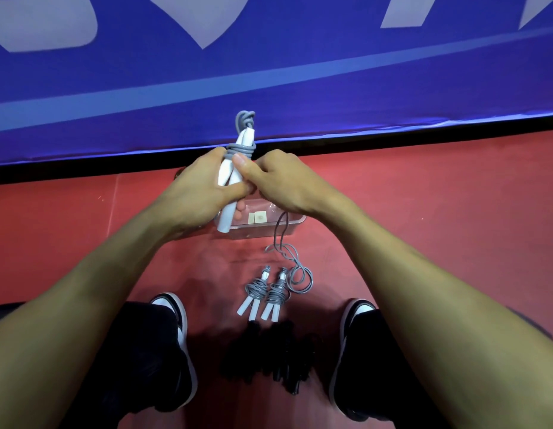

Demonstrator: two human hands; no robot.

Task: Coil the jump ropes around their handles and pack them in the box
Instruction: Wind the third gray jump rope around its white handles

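Red flooring (pixel 423 212) spreads out under us, and beyond it a blue banner (pixel 269 72) with pale lettering stands along a black strip at its foot. We look down over both forearms at our own two hands, raised together in front of the banner's lower edge.

Our left hand (pixel 201 187) is closed around a pair of white handles (pixel 230 193), which lie side by side and tilt up and away from us; their lower ends stick out below the palm. Grey rope (pixel 239 150) is wound several turns around the handles just above our fingers, and a small knot of loops (pixel 244 120) pokes out past the top ends. Our right hand (pixel 284 184) presses in against the left, fingers curled; its thumb rests on the handles just under the coils. A loose tail of the same rope (pixel 292 261) drops from under the right hand, crosses the box's rim and curls in loops on the floor.

Directly beneath our hands sits a clear plastic box (pixel 269 229) on the floor, with two small tan labels (pixel 257 217) visible in it. Nearer to us, between our black-and-white shoes (pixel 176 311), lie two finished bundles (pixel 265 294), each a pair of white handles wrapped in grey rope, just beside one another. A dark heap (pixel 269 357) lies closer still; we cannot tell what it is.
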